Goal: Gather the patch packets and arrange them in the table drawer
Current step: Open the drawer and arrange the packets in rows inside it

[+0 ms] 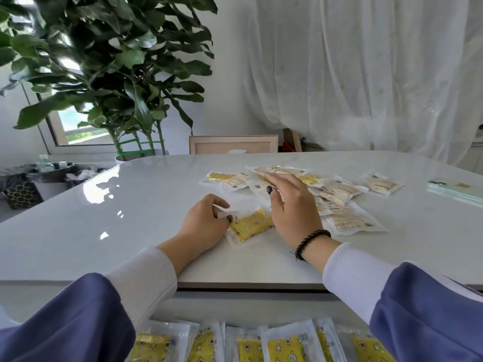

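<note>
Both hands (206, 220) (290, 205) flank yellow packet (249, 228); left pinches it.

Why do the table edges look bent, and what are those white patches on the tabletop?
Head view: the wide-angle lens bows the table edges; the white patches are window light glaring off its glossy top, left of the left hand; the right hand and the packets under it are slightly motion-blurred; the plant leaves are soft too; the yellow packet between the hands reads clearly.
</note>
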A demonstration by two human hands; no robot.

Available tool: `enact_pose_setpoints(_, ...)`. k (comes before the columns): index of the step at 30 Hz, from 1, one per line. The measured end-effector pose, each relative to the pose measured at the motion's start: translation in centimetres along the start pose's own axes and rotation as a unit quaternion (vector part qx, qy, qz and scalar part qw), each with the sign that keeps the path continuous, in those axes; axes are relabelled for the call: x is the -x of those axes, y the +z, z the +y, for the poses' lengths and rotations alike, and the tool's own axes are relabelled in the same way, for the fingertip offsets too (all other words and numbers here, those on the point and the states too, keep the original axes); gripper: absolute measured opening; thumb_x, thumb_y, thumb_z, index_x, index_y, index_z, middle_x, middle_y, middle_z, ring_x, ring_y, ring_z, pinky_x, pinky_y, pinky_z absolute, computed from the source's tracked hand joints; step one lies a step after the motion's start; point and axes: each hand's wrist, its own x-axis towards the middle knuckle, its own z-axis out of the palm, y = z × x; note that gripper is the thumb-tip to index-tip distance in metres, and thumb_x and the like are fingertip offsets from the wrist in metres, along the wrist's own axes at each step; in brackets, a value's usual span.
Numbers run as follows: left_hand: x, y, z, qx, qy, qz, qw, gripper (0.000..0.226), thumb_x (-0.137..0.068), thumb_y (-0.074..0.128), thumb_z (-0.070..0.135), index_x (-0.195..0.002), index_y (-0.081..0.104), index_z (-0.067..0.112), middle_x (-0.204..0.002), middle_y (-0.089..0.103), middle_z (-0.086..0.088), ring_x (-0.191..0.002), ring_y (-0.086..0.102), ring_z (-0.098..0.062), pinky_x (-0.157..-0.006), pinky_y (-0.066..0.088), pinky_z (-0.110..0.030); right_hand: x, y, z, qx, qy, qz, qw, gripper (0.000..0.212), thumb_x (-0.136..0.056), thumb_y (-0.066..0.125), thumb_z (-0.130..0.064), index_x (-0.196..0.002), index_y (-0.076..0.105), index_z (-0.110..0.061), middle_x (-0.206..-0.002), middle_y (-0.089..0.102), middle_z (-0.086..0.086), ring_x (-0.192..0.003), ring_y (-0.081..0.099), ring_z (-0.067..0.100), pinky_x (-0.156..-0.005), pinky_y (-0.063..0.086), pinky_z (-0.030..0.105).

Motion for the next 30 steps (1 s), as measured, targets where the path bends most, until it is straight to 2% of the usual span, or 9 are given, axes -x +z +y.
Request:
enact_pose_setpoints(6, 0.0, -0.7, 0.2, 0.059, -0.068, 0.118, 0.989, 0.025, -0.091, 0.045, 0.007, -0.108, 0.056, 0.020, -0.086, 0.057, 0.003, -0.074, 0.055, -0.016, -0.055, 0.037, -0.025, 0.7, 0.2, -0.1, 0.003, -0.079, -0.092, 0.993, 0.024, -0.072, 0.072, -0.006, -0.095, 0.075, -0.009, -0.085, 0.073, 0.006, -0.079, 0.067, 0.024, -0.070, 0.057, 0.033)
enact_pose_setpoints(9, -0.2, -1.1, 0.3, 0.079, -0.093, 0.084, 0.989, 0.018, -0.093, 0.053, 0.029, -0.106, 0.059, 0.018, -0.093, 0.064, -0.003, -0.076, 0.058, -0.019, -0.058, 0.041, -0.028, 0.9, -0.1, -0.8, -0.046, -0.046, -0.241, 0.968, 0.029, -0.073, 0.077, -0.023, -0.101, 0.075, -0.016, -0.097, 0.073, 0.001, -0.089, 0.064, 0.014, -0.075, 0.042, 0.009)
enact_pose_setpoints(12, -0.4, -2.5, 0.2, 0.146, -0.130, -0.036, 0.980, 0.040, -0.077, 0.074, 0.049, -0.101, 0.063, 0.018, -0.092, 0.069, -0.007, -0.080, 0.067, -0.023, -0.072, 0.056, -0.036, 0.8, -0.7, -0.6, -0.108, 0.045, -0.325, 0.938, 0.035, -0.074, 0.077, -0.026, -0.109, 0.071, -0.023, -0.107, 0.068, -0.011, -0.086, 0.059, -0.005, -0.079, 0.042, 0.008)
enact_pose_setpoints(15, -0.5, -3.7, -0.1, 0.156, -0.120, -0.154, 0.968, 0.050, -0.067, 0.086, 0.023, -0.109, 0.061, 0.018, -0.097, 0.073, -0.009, -0.084, 0.072, -0.023, -0.077, 0.059, -0.034, 0.7, -1.0, -0.5, -0.172, 0.082, -0.298, 0.935, 0.033, -0.077, 0.065, -0.006, -0.106, 0.072, -0.020, -0.105, 0.070, -0.009, -0.094, 0.064, 0.003, -0.086, 0.052, 0.021)
enact_pose_setpoints(18, -0.4, -3.5, -0.1, 0.158, -0.099, -0.180, 0.966, 0.063, -0.057, 0.090, 0.016, -0.112, 0.062, 0.019, -0.100, 0.074, -0.011, -0.090, 0.072, -0.028, -0.084, 0.058, -0.039, -0.1, -0.5, 0.6, -0.011, -0.020, -0.142, 0.990, 0.039, -0.076, 0.056, 0.004, -0.109, 0.068, -0.011, -0.108, 0.066, 0.003, -0.105, 0.058, 0.017, -0.096, 0.048, 0.035)
enact_pose_setpoints(20, -0.2, -3.1, -0.2, 0.199, -0.092, -0.161, 0.962, 0.066, -0.056, 0.092, 0.014, -0.115, 0.062, 0.017, -0.107, 0.072, -0.010, -0.094, 0.071, -0.030, -0.088, 0.056, -0.045, -0.9, -0.5, 1.8, 0.060, -0.003, -0.097, 0.993, 0.043, -0.077, 0.057, -0.002, -0.119, 0.061, -0.010, -0.122, 0.060, 0.007, -0.117, 0.051, 0.022, -0.102, 0.042, 0.041)
enact_pose_setpoints(23, 0.0, -3.0, -0.5, 0.249, -0.081, -0.102, 0.960, 0.045, -0.074, 0.080, 0.008, -0.115, 0.064, 0.012, -0.104, 0.073, -0.012, -0.093, 0.071, -0.033, -0.089, 0.055, -0.050, -1.6, -0.6, 2.9, 0.136, 0.111, -0.257, 0.951, 0.066, -0.086, 0.058, -0.035, -0.145, 0.032, -0.021, -0.148, 0.037, 0.003, -0.137, 0.032, 0.022, -0.113, 0.029, 0.039)
enact_pose_setpoints(25, 0.2, -3.2, -0.8, 0.282, -0.085, -0.072, 0.953, 0.027, -0.082, 0.069, -0.001, -0.108, 0.065, 0.004, -0.102, 0.073, -0.019, -0.095, 0.069, -0.038, -0.089, 0.054, -0.052, -1.5, -0.2, 3.2, 0.174, 0.136, -0.325, 0.919, 0.070, -0.087, 0.051, -0.050, -0.147, 0.025, -0.026, -0.146, 0.038, 0.001, -0.134, 0.035, 0.023, -0.109, 0.033, 0.039)
enact_pose_setpoints(30, 0.0, -3.8, -1.0, 0.352, -0.126, -0.047, 0.926, 0.022, -0.088, 0.058, -0.006, -0.109, 0.059, 0.000, -0.102, 0.071, -0.020, -0.090, 0.071, -0.034, -0.080, 0.058, -0.045, -1.3, -0.1, 3.0, 0.218, 0.108, -0.277, 0.930, 0.045, -0.090, 0.048, -0.042, -0.133, 0.048, -0.030, -0.118, 0.046, 0.000, -0.115, 0.041, 0.023, -0.093, 0.041, 0.036)
